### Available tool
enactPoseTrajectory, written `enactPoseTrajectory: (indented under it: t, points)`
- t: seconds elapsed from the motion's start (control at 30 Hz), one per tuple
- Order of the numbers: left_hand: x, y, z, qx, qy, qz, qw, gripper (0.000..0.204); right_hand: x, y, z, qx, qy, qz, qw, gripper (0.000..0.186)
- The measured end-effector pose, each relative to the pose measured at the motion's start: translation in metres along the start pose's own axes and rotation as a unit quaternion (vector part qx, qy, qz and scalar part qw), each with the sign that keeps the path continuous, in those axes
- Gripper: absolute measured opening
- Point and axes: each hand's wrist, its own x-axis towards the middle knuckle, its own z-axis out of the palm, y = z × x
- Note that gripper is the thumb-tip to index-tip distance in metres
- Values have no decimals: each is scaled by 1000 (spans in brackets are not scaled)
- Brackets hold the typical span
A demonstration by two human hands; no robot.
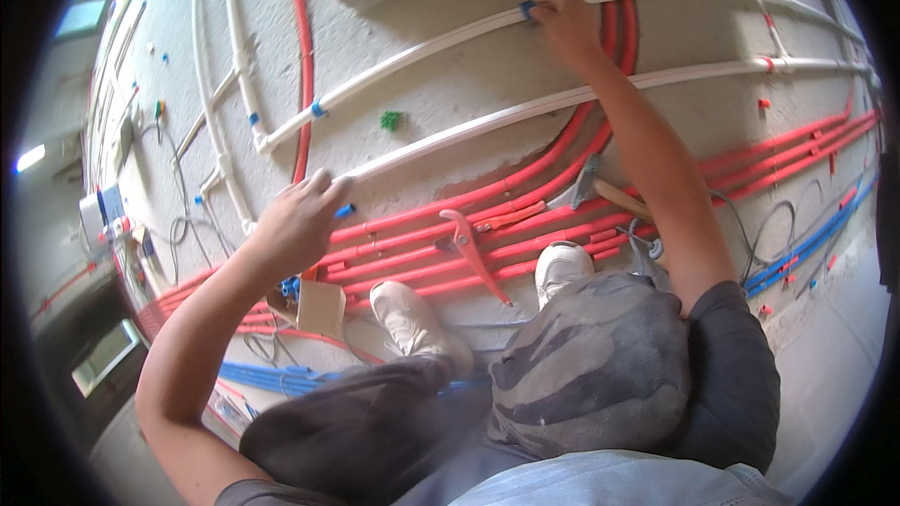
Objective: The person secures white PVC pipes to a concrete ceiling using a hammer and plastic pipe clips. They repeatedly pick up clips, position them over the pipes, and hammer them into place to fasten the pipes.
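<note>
My left hand (298,223) is closed around the near left end of the lower white pipe (478,131). A small blue piece (345,211) shows just beside its fingers. Farther up, my right hand (568,26) reaches to the upper white pipe (422,54), its fingers pinched at a blue pipe clip (527,9); they partly hide the clip. Another blue clip (319,110) sits on that same pipe near its left elbow. Both white pipes run roughly side by side across the grey concrete surface, the lower one passing under my right forearm.
Several red pipes (525,169) cross in front of my shoes. On them lie a red-handled cutter (466,242) and a hammer (614,197). An open cardboard box (322,309) with blue fittings stands at the left. Blue pipes (806,248) and loose wires lie right.
</note>
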Motion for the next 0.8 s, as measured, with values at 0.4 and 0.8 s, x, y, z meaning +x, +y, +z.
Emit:
enactPoseTrajectory:
  t: [0.4, 0.8]
  points:
    - [-173, -111, 197, -93, 165, -380, 905, 29, 48, 40, -12, -332, -72, -227, 912, 36]
    - [-208, -170, 297, -383, 241, -431, 781, 38, 113, 73, -30, -485, -153, -229, 830, 43]
